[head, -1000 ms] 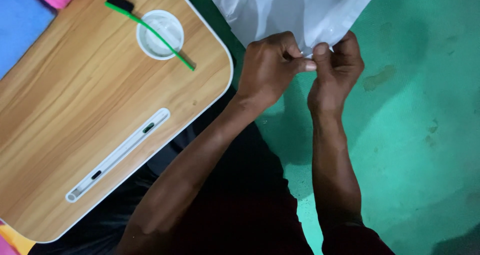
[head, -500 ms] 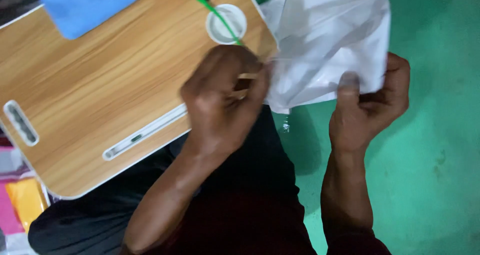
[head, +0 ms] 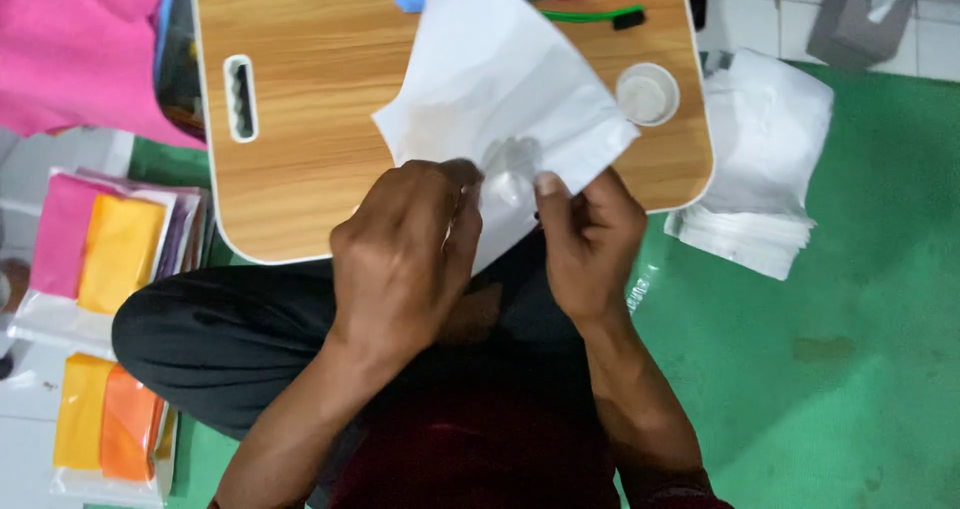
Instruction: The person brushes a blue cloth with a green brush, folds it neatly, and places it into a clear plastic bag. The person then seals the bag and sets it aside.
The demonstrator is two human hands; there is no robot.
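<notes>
A white plastic bag [head: 500, 99] is held by its lower edge above the near side of a small wooden counter [head: 300, 79]. The left hand [head: 405, 254] is closed on that edge, fingers curled over it, and the right hand [head: 590, 239] pinches it just beside, thumb pressed on the plastic. On the counter a small white cup [head: 647, 94] and a green brush [head: 595, 15] are seen. A stack of white bags [head: 765, 169] lies on the green floor [head: 860, 349] to the right; packets of coloured cloth [head: 110, 249] lie to the left.
</notes>
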